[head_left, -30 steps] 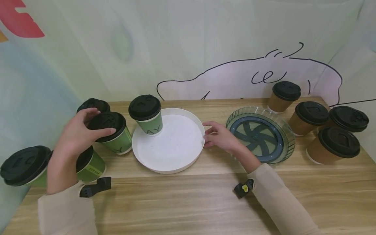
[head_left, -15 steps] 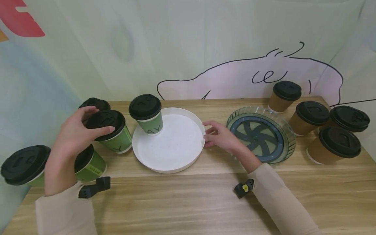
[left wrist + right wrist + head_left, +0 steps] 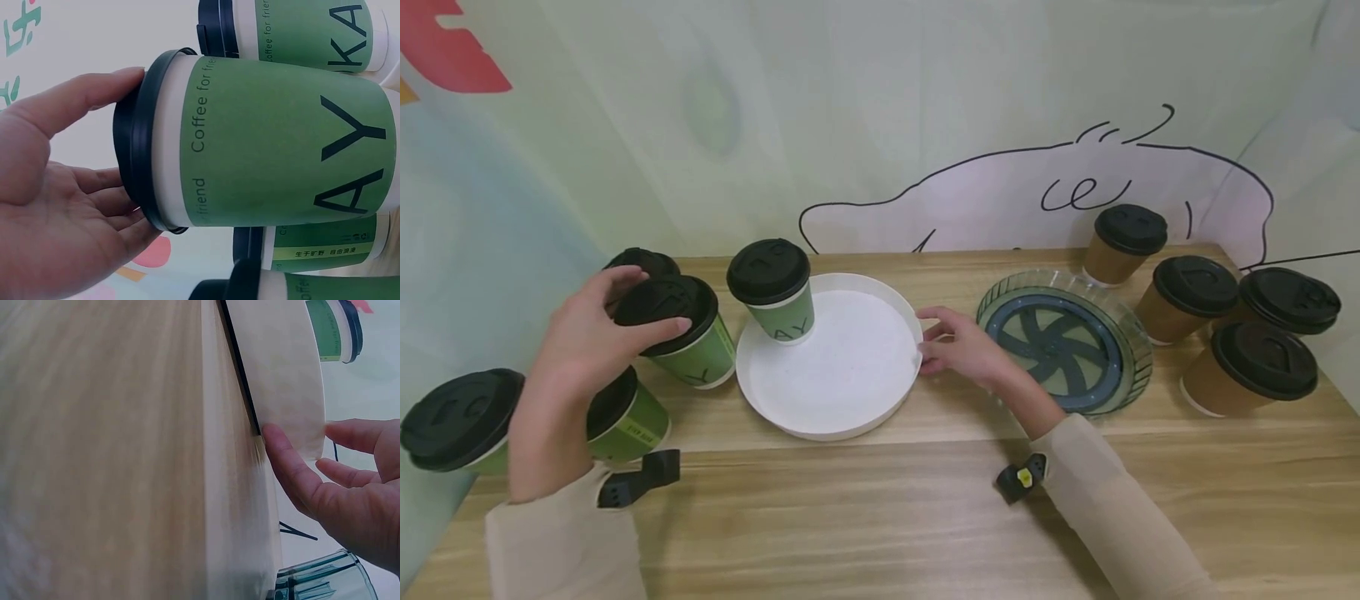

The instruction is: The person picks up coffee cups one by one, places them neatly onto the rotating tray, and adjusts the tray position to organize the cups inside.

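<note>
My left hand (image 3: 587, 333) holds a green paper coffee cup (image 3: 696, 354) by its black lid, with the thumb on one side and the fingers on the other. In the left wrist view this cup (image 3: 281, 144) fills the middle, its lid between thumb and fingertips. A second green cup (image 3: 786, 321) stands upright on the white round tray (image 3: 842, 367), toward its back left. At the tray's right edge, my right hand (image 3: 966, 350) pinches the rim. The right wrist view shows the thumb low on the tray's side wall (image 3: 284, 375) and fingertips at its top edge.
Several more green lidded cups (image 3: 628, 425) stand around the left hand, partly hidden by it. Right of the tray lies a clear ribbed dish (image 3: 1138, 367) with a blue swirl pattern. Several brown lidded cups (image 3: 1225, 379) stand at the far right. A printed backdrop (image 3: 887, 100) rises behind the table.
The held green cup's lid has shifted slightly left and up, together with my left hand. My right hand and the tray have stayed in place.
</note>
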Action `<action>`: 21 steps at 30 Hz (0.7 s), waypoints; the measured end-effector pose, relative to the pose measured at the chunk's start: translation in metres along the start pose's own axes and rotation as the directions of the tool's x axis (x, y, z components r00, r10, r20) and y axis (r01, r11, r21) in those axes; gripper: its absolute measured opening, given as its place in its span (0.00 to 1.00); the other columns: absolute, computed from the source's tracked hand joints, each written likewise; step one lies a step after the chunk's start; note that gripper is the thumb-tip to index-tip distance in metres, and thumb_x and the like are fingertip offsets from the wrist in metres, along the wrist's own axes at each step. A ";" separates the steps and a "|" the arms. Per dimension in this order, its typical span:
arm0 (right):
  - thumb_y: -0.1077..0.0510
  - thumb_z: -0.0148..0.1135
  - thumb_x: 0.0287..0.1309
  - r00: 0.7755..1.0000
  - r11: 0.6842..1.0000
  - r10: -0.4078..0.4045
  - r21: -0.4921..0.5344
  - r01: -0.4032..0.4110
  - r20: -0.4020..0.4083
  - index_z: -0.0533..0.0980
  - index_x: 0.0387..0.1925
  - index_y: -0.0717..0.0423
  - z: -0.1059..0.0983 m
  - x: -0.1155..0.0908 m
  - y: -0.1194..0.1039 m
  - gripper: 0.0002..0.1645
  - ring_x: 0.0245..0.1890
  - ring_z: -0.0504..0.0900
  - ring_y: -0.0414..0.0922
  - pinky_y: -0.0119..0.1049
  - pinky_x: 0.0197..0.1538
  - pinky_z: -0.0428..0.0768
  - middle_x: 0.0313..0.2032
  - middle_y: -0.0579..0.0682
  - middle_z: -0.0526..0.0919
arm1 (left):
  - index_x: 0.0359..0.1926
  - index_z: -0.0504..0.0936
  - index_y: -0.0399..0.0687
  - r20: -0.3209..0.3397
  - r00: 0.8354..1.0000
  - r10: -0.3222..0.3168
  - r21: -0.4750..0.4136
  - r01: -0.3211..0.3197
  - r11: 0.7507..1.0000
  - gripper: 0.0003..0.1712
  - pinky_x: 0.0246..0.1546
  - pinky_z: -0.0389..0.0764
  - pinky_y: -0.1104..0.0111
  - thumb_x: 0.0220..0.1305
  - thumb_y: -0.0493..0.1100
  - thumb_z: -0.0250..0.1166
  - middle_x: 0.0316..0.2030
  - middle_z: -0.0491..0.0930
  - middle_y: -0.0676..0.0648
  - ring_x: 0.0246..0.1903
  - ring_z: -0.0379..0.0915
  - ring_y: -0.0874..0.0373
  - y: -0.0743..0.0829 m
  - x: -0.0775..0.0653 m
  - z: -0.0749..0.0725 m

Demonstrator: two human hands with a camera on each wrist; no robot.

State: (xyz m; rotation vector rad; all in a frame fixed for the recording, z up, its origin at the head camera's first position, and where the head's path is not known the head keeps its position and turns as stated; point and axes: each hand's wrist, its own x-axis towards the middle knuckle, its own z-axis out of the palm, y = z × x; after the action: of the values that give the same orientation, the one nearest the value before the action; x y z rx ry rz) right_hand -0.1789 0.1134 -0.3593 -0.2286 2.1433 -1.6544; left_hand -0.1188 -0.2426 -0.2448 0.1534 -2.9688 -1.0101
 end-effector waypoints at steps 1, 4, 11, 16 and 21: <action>0.69 0.54 0.59 1.000 1.000 0.000 0.002 0.000 0.001 0.60 0.63 0.58 0.000 0.000 0.000 0.30 0.34 0.81 0.52 0.40 0.39 0.81 0.47 0.64 0.68 | 0.68 0.50 0.37 -0.002 1.000 0.001 0.001 -0.001 1.000 0.49 0.53 0.55 0.38 0.56 0.59 0.61 0.66 0.50 0.32 0.62 0.45 0.32 0.001 0.000 0.000; 0.69 0.53 0.59 1.000 1.000 0.002 0.013 -0.002 0.001 0.60 0.63 0.58 0.000 0.000 -0.001 0.30 0.34 0.81 0.52 0.41 0.39 0.81 0.47 0.65 0.68 | 0.68 0.50 0.36 -0.007 1.000 0.000 0.001 0.000 1.000 0.49 0.54 0.55 0.38 0.56 0.58 0.62 0.66 0.50 0.32 0.62 0.45 0.32 0.002 -0.002 -0.001; 0.70 0.53 0.59 1.000 1.000 0.006 0.014 -0.006 0.001 0.60 0.63 0.58 0.001 -0.001 -0.003 0.30 0.34 0.81 0.52 0.41 0.39 0.81 0.48 0.65 0.68 | 0.68 0.49 0.36 -0.016 1.000 -0.006 0.016 0.007 1.000 0.49 0.54 0.54 0.37 0.57 0.58 0.61 0.66 0.49 0.31 0.63 0.46 0.32 0.006 -0.004 -0.004; 0.69 0.54 0.59 1.000 1.000 0.013 0.005 -0.013 -0.003 0.60 0.63 0.57 0.001 -0.001 -0.003 0.30 0.34 0.81 0.52 0.40 0.39 0.81 0.48 0.64 0.68 | 0.68 0.50 0.36 -0.022 1.000 -0.001 0.015 0.001 1.000 0.49 0.54 0.54 0.38 0.57 0.58 0.61 0.66 0.49 0.31 0.63 0.46 0.33 0.008 -0.006 -0.004; 0.69 0.54 0.59 1.000 1.000 0.011 0.005 -0.011 -0.005 0.60 0.63 0.58 0.001 0.000 -0.003 0.30 0.34 0.81 0.51 0.40 0.39 0.81 0.48 0.64 0.69 | 0.68 0.51 0.37 -0.022 1.000 0.007 0.020 -0.006 1.000 0.49 0.53 0.55 0.38 0.56 0.59 0.62 0.66 0.50 0.32 0.62 0.46 0.33 0.009 -0.008 -0.004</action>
State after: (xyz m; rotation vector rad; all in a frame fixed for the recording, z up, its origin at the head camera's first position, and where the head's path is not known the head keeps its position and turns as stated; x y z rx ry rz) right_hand -0.1785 0.1120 -0.3569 -0.2108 2.1402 -1.6554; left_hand -0.1120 -0.2367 -0.2359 0.1539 -2.9586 -0.9722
